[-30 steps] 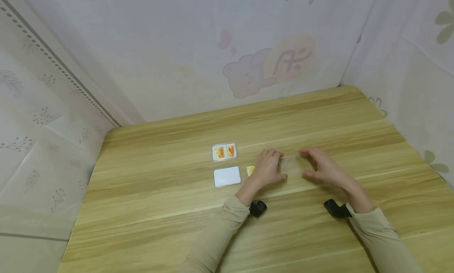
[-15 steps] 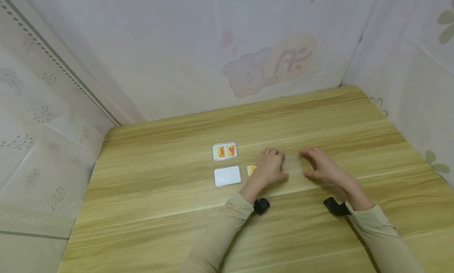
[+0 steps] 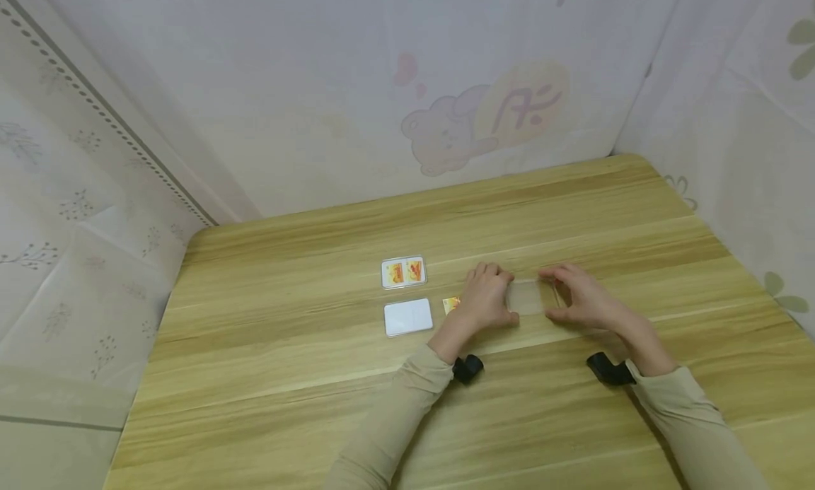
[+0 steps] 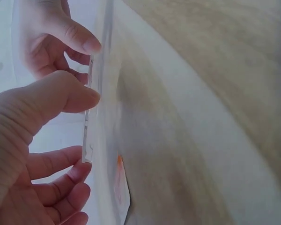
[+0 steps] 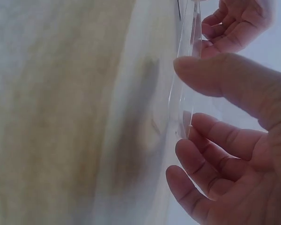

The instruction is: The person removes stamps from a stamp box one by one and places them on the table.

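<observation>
A clear, flat plastic case (image 3: 526, 298) spans the gap between my two hands, low over the wooden table. My left hand (image 3: 485, 296) holds its left end, thumb on the near edge and fingers at the far edge. At the opposite end, my right hand (image 3: 578, 298) grips it the same way. Seen from the left wrist, the case (image 4: 87, 133) shows as a thin, edge-on slab with a small notch. In the right wrist view two thin layers of the case (image 5: 178, 105) lie close together. A yellow printed card (image 3: 451, 305) lies partly hidden behind my left hand.
To the left lies a clear case with two orange-yellow printed pictures (image 3: 404, 271) on white. Nearer to me is a case with a plain white face (image 3: 408, 317). Black wrist mounts (image 3: 468, 369) hang under both forearms. A patterned curtain (image 3: 318, 122) borders the table's back edge.
The clear case has tilted slightly, and its pale face shows more plainly between the hands. My left hand has shifted a little to the right. The cards on the table stay put.
</observation>
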Action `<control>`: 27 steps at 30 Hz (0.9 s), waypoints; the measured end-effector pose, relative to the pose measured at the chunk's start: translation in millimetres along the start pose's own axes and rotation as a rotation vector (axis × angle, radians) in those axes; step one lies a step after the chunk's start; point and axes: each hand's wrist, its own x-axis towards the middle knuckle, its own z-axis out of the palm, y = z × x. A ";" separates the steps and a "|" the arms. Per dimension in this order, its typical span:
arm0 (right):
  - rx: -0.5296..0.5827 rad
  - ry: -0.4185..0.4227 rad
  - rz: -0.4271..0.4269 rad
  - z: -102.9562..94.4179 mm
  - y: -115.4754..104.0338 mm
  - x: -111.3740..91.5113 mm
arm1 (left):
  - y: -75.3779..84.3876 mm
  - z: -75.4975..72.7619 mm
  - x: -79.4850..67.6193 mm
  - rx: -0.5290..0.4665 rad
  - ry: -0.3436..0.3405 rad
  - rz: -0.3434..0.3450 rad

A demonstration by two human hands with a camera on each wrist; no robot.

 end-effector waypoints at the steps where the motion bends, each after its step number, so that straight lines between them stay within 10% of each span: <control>1: -0.005 0.001 -0.006 -0.1 -0.2 0.4 | -0.8 -0.5 -0.1 -0.014 0.001 0.004; 27: -0.017 -0.009 -0.030 -5.2 -17.5 11.5 | -16.7 -14.6 -12.9 -0.326 0.028 0.060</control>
